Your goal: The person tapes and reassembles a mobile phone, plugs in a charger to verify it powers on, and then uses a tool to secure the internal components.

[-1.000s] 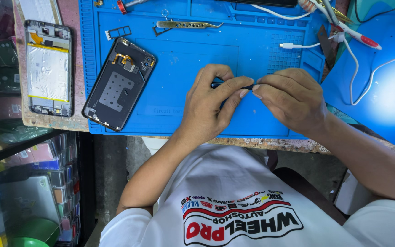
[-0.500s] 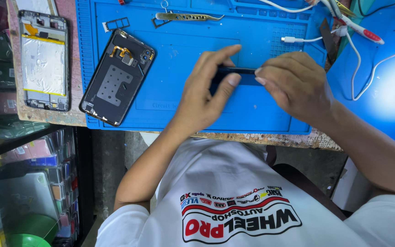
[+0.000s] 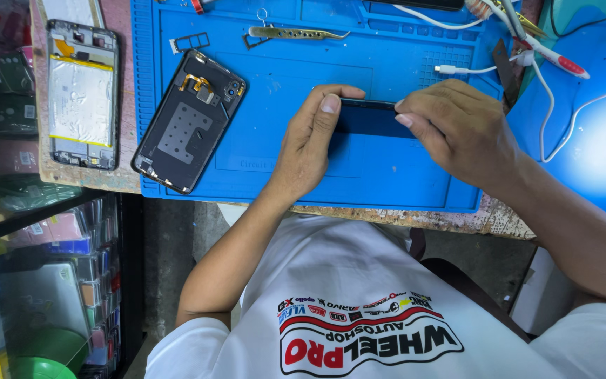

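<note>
Black phone (image 3: 366, 118) mostly hidden, pinched between left hand (image 3: 310, 144), right hand (image 3: 457, 130).

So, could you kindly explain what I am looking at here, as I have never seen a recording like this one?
This is one view from a camera worn on a person's head, looking down at their own two bare hands. The left hand and right hand together grip a thin dark flat phone-like piece, one at each end, over a blue rubber work mat. On the mat lie a black phone back cover, inner side up, metal tweezers and a white cable. Beside the mat, on the worn tabletop, lies an opened phone frame with a silver battery.
</note>
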